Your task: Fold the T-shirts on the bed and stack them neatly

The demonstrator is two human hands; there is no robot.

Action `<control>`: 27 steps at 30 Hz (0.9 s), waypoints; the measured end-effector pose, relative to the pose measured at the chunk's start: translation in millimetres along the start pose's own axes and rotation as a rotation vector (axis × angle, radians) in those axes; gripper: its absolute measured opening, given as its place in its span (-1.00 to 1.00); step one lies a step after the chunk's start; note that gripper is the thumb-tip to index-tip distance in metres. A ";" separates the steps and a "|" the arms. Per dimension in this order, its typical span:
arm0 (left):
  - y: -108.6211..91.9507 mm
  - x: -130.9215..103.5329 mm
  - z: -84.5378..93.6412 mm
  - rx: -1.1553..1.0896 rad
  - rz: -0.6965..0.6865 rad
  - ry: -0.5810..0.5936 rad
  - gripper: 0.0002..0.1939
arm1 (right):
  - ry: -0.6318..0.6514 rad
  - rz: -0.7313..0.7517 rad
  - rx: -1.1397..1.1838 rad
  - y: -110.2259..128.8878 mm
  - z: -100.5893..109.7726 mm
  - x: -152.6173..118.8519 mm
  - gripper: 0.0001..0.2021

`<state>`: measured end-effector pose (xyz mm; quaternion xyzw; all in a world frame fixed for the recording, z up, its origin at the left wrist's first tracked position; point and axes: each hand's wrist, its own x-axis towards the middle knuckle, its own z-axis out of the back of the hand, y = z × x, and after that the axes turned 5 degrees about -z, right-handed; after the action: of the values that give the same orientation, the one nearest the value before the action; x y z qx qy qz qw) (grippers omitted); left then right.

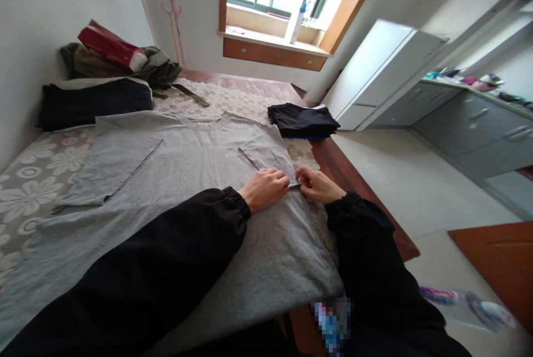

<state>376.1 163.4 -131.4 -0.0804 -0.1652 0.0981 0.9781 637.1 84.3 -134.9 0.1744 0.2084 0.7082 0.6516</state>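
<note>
A grey T-shirt (195, 168) lies spread out on the table, its collar toward the window. Its left sleeve lies out flat, and the right sleeve (266, 149) rests over the body near my hands. My left hand (266, 186) is closed on the shirt beside that sleeve's edge, knuckles up, with the fingertips hidden. Just to its right, my right hand (317, 184) pinches the fabric at the sleeve's outer corner. The two hands are close together but apart. Black cuffs cover both wrists.
A folded black garment stack (303, 120) sits at the table's right edge. Another dark folded pile (97, 102) lies at back left, near a red bag (109, 46) on olive cloth. A floral tablecloth (29, 190) covers the wooden table. A plastic bottle (466, 304) is at lower right.
</note>
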 end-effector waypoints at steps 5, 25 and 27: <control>0.3 -1.7 -2.4 -0.035 -0.024 -0.037 -0.76 | -0.032 0.087 -0.075 4.2 8.1 -3.5 -0.69; 2.3 -11.0 -12.6 -0.026 -0.104 -0.065 -0.71 | -0.130 0.215 -0.165 14.7 15.5 17.0 -0.66; 1.9 -10.5 -11.9 -0.019 -0.115 -0.066 -0.67 | -0.189 0.241 -0.104 25.2 11.3 39.8 -0.64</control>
<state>370.1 161.4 -146.1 -0.0770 -0.2025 0.0427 0.9753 617.9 123.1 -113.1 0.2300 0.0868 0.7715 0.5868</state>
